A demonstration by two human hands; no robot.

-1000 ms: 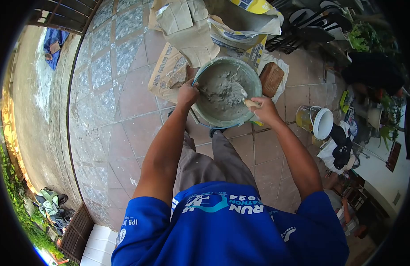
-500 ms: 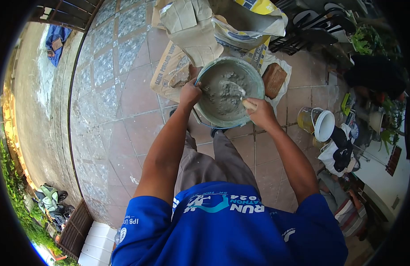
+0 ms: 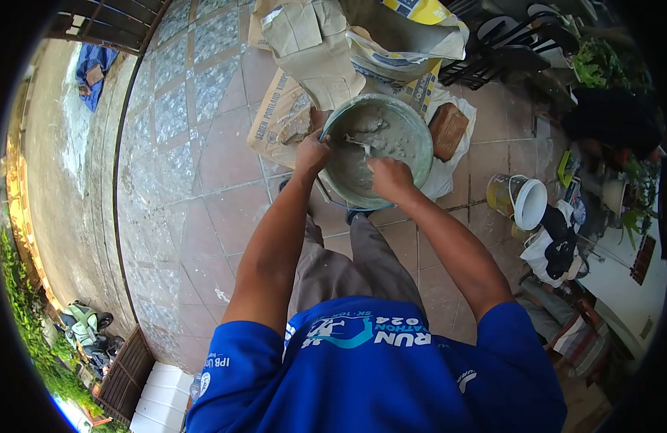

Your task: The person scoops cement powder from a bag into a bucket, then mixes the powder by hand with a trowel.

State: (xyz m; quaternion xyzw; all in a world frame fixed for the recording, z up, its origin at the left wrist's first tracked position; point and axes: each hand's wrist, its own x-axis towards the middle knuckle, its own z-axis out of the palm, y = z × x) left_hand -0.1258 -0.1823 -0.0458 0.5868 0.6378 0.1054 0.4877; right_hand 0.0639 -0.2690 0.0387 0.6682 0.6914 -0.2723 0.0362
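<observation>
A round bucket (image 3: 426, 133) holds wet grey mortar (image 3: 348, 169) with lumps on its surface. At the bucket's left rim, my left hand (image 3: 313, 154) is closed around the edge. My right hand (image 3: 391, 178) is wrapped round the handle of a trowel inside the bucket. Most of the handle is hidden by my fingers. The metal neck of the trowel (image 3: 366, 149) shows, while its blade is partly sunk in the mortar toward the left side.
Behind the bucket stand an open cement sack (image 3: 405, 68) and flattened brown paper bags (image 3: 308, 65). A broken stone piece (image 3: 296, 126) lies left, a brick (image 3: 448, 132) right. Paint buckets (image 3: 528, 204) stand farther right. A person (image 3: 571, 332) is at lower right.
My right hand has moved left over the bucket with the trowel, whose blade has shifted left through the mortar. My left hand stays on the rim.
</observation>
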